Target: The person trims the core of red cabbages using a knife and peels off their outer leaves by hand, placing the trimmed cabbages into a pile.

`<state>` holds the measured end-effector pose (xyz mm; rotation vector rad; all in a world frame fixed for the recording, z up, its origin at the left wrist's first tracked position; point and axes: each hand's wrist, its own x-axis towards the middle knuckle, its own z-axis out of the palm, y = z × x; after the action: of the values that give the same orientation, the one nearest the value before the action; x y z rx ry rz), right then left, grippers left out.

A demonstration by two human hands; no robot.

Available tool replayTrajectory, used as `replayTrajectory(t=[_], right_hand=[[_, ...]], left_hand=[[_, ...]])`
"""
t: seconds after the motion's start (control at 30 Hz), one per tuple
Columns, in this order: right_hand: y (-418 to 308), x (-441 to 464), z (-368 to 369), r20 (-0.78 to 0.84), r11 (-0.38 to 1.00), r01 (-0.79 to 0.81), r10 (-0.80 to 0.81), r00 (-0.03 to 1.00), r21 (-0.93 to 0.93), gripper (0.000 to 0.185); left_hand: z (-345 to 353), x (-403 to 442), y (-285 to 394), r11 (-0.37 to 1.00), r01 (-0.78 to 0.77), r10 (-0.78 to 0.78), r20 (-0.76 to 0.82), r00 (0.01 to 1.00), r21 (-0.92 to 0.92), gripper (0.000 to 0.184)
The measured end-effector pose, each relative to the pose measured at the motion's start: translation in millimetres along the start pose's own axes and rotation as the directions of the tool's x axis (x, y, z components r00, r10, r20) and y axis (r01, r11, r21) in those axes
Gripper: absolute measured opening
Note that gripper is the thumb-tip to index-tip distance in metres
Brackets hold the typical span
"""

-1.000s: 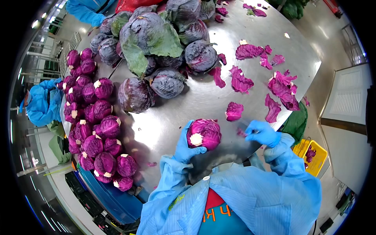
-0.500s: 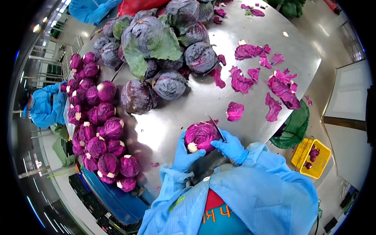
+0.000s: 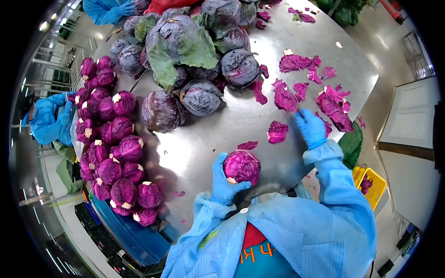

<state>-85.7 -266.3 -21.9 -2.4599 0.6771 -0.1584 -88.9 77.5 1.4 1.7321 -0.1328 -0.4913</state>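
Note:
My left hand (image 3: 225,183) is wrapped round the lower left side of a trimmed red cabbage (image 3: 242,167), held over the near part of the metal table. A pale cut stem shows at its lower left. Just above it lies a loose purple leaf (image 3: 248,145). My right hand (image 3: 310,128) is out to the right over the table, among torn cabbage leaves (image 3: 277,132). Its fingers are curled and blurred at the tips, so what they hold is unclear. No knife can be made out now. Both hands wear blue gloves.
Untrimmed cabbages (image 3: 200,97) are heaped at the back of the metal table (image 3: 208,143). Trimmed red cabbages (image 3: 123,192) are stacked along the left. Right of the table are a green mesh container (image 3: 352,147) and a yellow basket (image 3: 378,190). Co-workers' blue sleeves (image 3: 52,121) show at left and top left.
My right hand, which held a knife against the cabbage, has swung away to the right. The cabbage has turned in my left hand and a loose leaf now lies above it.

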Motion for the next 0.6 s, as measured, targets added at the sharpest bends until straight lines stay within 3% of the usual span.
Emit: replayTrajectory(t=[0.03,0.07,0.17,0.2,0.27,0.3,0.33,0.37,0.4,0.43,0.47,0.5,0.53,0.57,0.6], right_hand=[[2,7,-12,-0.068,0.992,-0.002,-0.007,0.998,-0.122,0.045],[-3,5,-18,-0.027,0.997,-0.030,0.028,0.999,-0.071,0.049],[-41,-21,-23,0.170,0.985,-0.090,0.065,0.983,0.146,0.063],[-56,-32,-17,0.415,0.889,-0.251,0.077,0.907,0.383,0.069],[-66,-62,27,0.640,0.737,-0.403,-0.053,0.767,0.543,0.072],[-82,-68,30,0.681,0.795,-0.329,-0.137,0.720,0.509,0.068],[-84,-76,43,0.769,0.634,-0.524,-0.183,0.612,0.568,0.066],[-88,-75,43,0.792,0.659,-0.536,-0.153,0.590,0.527,0.066],[-95,-72,37,0.813,0.682,-0.547,-0.121,0.570,0.485,0.065],[-101,-72,29,0.832,0.703,-0.559,-0.082,0.549,0.439,0.065],[-104,-73,23,0.748,0.829,-0.317,-0.170,0.642,0.460,0.060],[-101,-78,27,0.673,0.861,-0.165,-0.243,0.698,0.482,0.058],[-97,-86,34,0.595,0.874,-0.006,-0.325,0.735,0.485,0.056],[-94,-94,39,0.519,0.868,0.151,-0.413,0.749,0.472,0.055],[-96,-97,37,0.517,0.892,0.184,-0.395,0.759,0.412,0.050]], left_hand=[[0,-1,1,0.996,-0.044,0.044,0.004,0.999,0.075,0.119],[0,-1,2,0.987,-0.043,0.042,0.008,0.999,0.155,0.123],[0,1,0,0.994,-0.035,0.032,0.030,0.999,0.103,0.123],[-1,2,2,0.991,-0.044,0.039,0.048,0.998,0.124,0.124],[-5,2,8,0.983,-0.065,0.051,0.086,0.995,0.173,0.125],[-6,-1,10,0.988,-0.051,0.041,0.073,0.996,0.143,0.123],[-7,-7,12,0.993,-0.034,0.028,0.057,0.998,0.114,0.122],[-7,-13,16,0.996,-0.018,0.015,0.039,0.999,0.085,0.121],[2,-22,40,0.897,0.275,-0.258,0.094,0.961,-0.346,0.107],[-3,-25,40,0.708,0.476,-0.436,0.208,0.876,-0.522,0.101],[-11,-28,39,0.442,0.630,-0.557,0.356,0.751,-0.639,0.094],[-15,-31,35,0.129,0.720,-0.605,0.521,0.602,-0.682,0.088],[-7,-37,18,-0.074,0.655,-0.475,0.604,0.640,-0.752,0.079],[-1,-40,3,0.027,0.620,-0.496,0.528,0.690,-0.784,0.078],[6,-40,-1,0.128,0.575,-0.508,0.444,0.738,-0.808,0.077]])
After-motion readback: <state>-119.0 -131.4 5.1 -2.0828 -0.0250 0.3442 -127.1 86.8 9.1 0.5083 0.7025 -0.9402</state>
